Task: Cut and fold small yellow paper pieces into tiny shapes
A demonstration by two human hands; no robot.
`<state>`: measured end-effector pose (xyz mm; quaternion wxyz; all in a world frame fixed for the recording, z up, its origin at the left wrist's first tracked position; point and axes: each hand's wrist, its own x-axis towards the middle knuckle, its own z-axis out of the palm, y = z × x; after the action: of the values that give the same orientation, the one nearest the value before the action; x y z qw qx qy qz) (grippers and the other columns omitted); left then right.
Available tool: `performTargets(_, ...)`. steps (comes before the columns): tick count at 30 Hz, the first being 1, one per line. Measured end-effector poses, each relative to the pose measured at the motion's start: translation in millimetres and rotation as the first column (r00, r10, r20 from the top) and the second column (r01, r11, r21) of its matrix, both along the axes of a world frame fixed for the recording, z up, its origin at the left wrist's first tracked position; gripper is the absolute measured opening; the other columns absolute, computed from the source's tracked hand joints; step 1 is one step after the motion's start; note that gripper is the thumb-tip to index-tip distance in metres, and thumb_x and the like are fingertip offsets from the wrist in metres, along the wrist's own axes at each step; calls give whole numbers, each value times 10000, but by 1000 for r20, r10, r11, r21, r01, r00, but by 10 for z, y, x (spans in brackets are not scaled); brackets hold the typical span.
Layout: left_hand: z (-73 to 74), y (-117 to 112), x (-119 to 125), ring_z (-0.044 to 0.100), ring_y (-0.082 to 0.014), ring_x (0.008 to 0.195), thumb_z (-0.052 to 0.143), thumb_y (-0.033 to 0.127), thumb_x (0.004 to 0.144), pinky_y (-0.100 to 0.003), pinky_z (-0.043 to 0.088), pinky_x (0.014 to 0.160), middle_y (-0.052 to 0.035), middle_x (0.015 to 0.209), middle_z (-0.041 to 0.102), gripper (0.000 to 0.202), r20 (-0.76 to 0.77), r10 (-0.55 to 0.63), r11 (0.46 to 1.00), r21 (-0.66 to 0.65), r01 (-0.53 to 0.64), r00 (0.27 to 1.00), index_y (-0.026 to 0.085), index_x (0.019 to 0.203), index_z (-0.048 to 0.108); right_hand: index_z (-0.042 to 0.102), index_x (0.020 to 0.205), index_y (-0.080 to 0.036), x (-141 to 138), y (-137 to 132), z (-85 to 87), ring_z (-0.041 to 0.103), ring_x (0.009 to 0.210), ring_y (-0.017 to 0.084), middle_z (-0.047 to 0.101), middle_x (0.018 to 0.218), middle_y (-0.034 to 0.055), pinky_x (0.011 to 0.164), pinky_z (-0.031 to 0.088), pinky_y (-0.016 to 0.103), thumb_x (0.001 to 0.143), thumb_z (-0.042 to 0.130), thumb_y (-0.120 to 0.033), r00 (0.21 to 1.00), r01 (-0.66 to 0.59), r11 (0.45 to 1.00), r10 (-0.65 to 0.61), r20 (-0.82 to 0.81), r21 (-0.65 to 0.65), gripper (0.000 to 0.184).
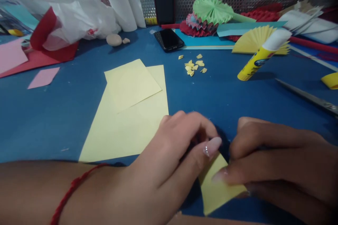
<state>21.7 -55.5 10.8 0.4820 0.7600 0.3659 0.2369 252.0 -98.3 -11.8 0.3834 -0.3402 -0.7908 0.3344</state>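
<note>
Between my two hands is a small piece of yellow paper [220,191]. My left hand [182,158], with a red string bracelet at the wrist, pinches its upper edge between thumb and curled fingers. From the right, my right hand [266,161] grips the same paper, thumb on top and fingers partly beneath; it is slightly blurred. Left of my hands lies a larger yellow sheet [124,137], with a smaller yellow sheet [132,84] resting across its top. Several torn yellow scraps [192,66] sit in a small cluster beyond my hands.
A glue stick [253,59] stands tilted at the right, near scissors [308,95]. Farther back are a black phone [169,39], a yellow paper fan [250,40], a green paper rosette [212,10] and a white plastic bag [71,10]. Pink paper [43,78] lies at the left.
</note>
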Motion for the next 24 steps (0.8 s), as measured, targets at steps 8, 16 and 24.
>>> performTargets(8,38,-59,-25,566,-183,845,567,360,1089,-363,429,855,-10,894,666,329,-96,-126,957,249,146,987,219,792,576,704,897,-242,-72,50,41,645,665,95,665,797,-25,635,532,214,1051,683,-265,997,66,987,-69,-18,-144,157)
performTargets(16,20,-3,-44,535,-148,786,511,209,1100,-319,430,856,35,818,607,257,-32,-200,948,245,201,979,220,849,566,621,897,-265,-40,49,99,497,609,78,566,767,-69,533,415,193,1034,691,-255,999,50,962,-49,10,-269,155)
performTargets(24,-6,15,-70,476,-113,671,504,300,1136,-249,431,642,35,760,525,356,156,103,991,71,-115,982,218,791,539,623,824,-264,-51,71,70,687,722,162,705,776,-10,690,574,265,994,619,-184,991,-76,975,97,95,-208,188)
